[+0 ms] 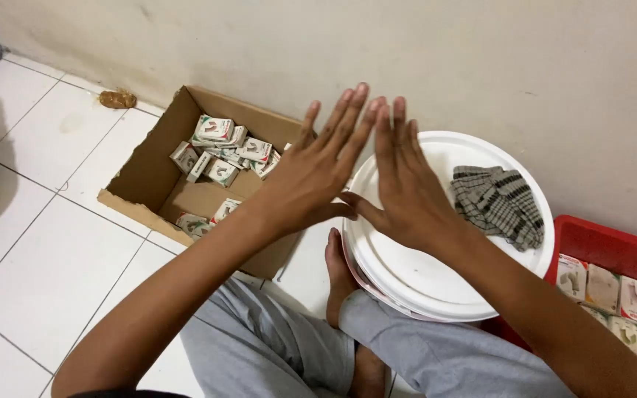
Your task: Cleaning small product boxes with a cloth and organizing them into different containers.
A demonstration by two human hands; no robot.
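Observation:
My left hand (pixel 317 171) and my right hand (pixel 404 186) are held flat side by side, fingers stretched out, with nothing in them. They hover over the left edge of a white round bucket lid (pixel 422 284). A pair of grey knitted gloves (pixel 499 203) lies on the lid's far right side. A cardboard box (pixel 149 166) with several small white packets (pixel 219 133) stands on the floor left of my left hand. I sit cross-legged in grey trousers, one bare foot (pixel 337 273) beside the lid.
A red crate (pixel 602 247) holding several small white packets stands at the right against the wall. A white tiled floor (pixel 46 250) spreads to the left. A small brown object (pixel 117 99) lies by the wall behind the box.

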